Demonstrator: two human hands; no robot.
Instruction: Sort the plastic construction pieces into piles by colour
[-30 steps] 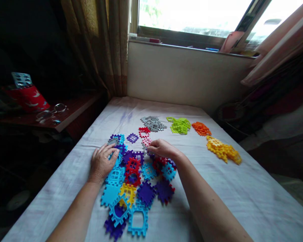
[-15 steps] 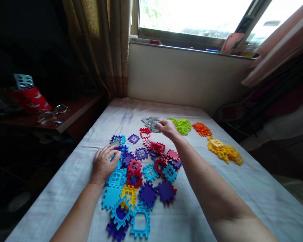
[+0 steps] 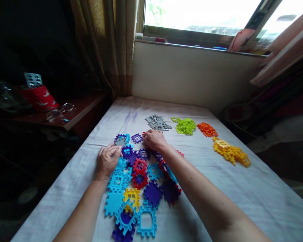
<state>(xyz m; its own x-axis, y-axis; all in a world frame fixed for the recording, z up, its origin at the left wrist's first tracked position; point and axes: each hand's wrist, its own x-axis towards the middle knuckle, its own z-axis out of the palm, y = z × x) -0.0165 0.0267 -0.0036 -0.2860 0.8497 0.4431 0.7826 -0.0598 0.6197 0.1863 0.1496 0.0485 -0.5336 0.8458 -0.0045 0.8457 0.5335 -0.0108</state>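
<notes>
My left hand (image 3: 108, 162) rests at the left edge of the mixed pile, its fingers by a grey piece (image 3: 120, 142); whether it grips that piece is hard to see. Over the top of the pile is my right hand (image 3: 154, 139), fingers bent down beside a small red piece (image 3: 143, 134); its fingertips are mostly hidden. Around and below the hands lie blue pieces (image 3: 114, 202), purple pieces (image 3: 153, 194), red pieces (image 3: 139, 179) and a yellow window piece (image 3: 132, 197), many overlapping.
Behind the hands lie a grey pile (image 3: 158, 123), a green pile (image 3: 185, 126), an orange pile (image 3: 207, 129) and a yellow pile (image 3: 232, 152). A side table (image 3: 83, 107) at the left holds glasses (image 3: 60, 112) and a red container (image 3: 41, 98).
My right hand has moved from the grey pile down and left onto the top of the mixed pile. The left hand has hardly moved. The view has shifted slightly.
</notes>
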